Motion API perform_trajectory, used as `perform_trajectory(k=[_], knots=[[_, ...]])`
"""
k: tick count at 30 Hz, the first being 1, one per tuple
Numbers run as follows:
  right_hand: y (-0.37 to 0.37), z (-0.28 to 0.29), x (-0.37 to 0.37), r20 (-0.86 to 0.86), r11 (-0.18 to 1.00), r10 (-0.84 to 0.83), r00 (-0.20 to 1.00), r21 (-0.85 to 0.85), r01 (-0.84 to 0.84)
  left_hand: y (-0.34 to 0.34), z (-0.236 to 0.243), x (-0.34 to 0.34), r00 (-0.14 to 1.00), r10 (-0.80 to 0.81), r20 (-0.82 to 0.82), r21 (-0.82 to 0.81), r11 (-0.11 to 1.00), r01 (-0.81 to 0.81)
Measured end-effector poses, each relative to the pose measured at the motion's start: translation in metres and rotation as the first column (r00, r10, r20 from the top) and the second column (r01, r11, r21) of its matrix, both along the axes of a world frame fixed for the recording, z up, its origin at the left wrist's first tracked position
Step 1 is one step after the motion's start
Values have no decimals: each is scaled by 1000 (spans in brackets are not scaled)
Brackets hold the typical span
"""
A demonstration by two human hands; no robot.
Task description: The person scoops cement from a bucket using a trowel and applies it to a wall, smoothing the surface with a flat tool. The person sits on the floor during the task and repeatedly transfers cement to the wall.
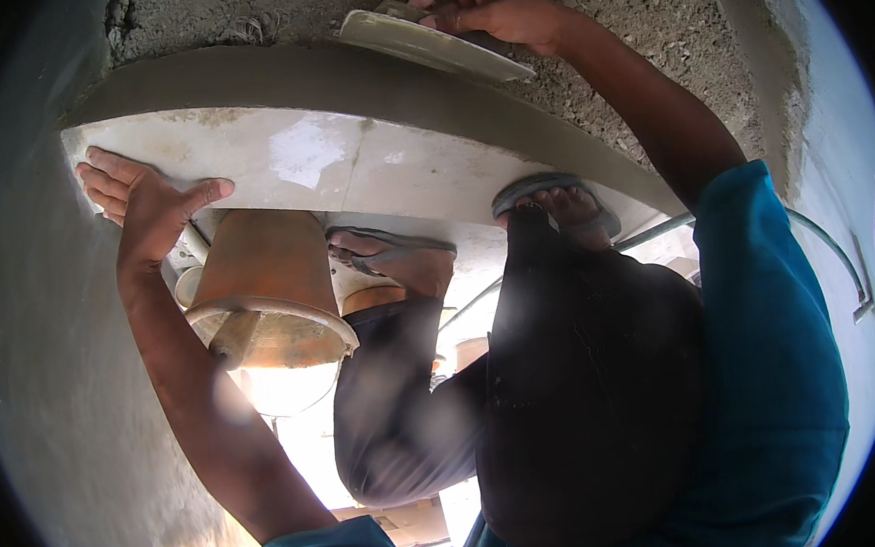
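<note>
My left hand (147,196) lies flat with its fingers spread on the left end of a pale slab (391,166), next to the wall. A smooth grey cement band (245,80) curves along the slab's far edge. My right hand (502,14) grips a plastering float (434,48) at the far side. The float's long flat plate is tilted, above or against the rear edge of the cement band; I cannot tell whether they touch. Its handle is mostly hidden by my fingers.
Rough, crumbly ground (634,46) lies beyond the band. An orange bucket (266,254) stands below my left hand, a stick-like handle at its mouth. My sandalled foot (559,206) rests at the slab's near edge. A hose (655,230) runs toward the right wall (837,169); a grey wall (38,298) rises at left.
</note>
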State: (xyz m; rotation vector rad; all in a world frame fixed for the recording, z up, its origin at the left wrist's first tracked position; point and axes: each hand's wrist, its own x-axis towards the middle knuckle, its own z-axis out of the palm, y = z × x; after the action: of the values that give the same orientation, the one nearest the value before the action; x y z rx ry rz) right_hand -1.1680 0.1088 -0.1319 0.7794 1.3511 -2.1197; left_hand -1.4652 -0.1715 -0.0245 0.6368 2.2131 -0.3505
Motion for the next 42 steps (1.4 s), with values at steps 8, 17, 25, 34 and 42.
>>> perform_trajectory(k=[8,17,25,34,42], knots=[[6,-6,102,136,993,28,990,107,-43,0,-4,-4,999,-50,-3,-49,998,50],[-21,1,119,119,978,55,991,193,-78,-2,-8,-10,999,-51,-9,-74,996,51],[-13,89,103,3,997,67,998,28,-67,-14,-11,-10,998,-51,-48,-42,998,49],[-7,-6,112,111,990,36,993,133,-51,-10,-12,-13,999,-46,-25,-22,999,45],[-18,5,118,91,993,56,994,101,-66,-6,-10,-12,997,-77,-2,-59,995,76]])
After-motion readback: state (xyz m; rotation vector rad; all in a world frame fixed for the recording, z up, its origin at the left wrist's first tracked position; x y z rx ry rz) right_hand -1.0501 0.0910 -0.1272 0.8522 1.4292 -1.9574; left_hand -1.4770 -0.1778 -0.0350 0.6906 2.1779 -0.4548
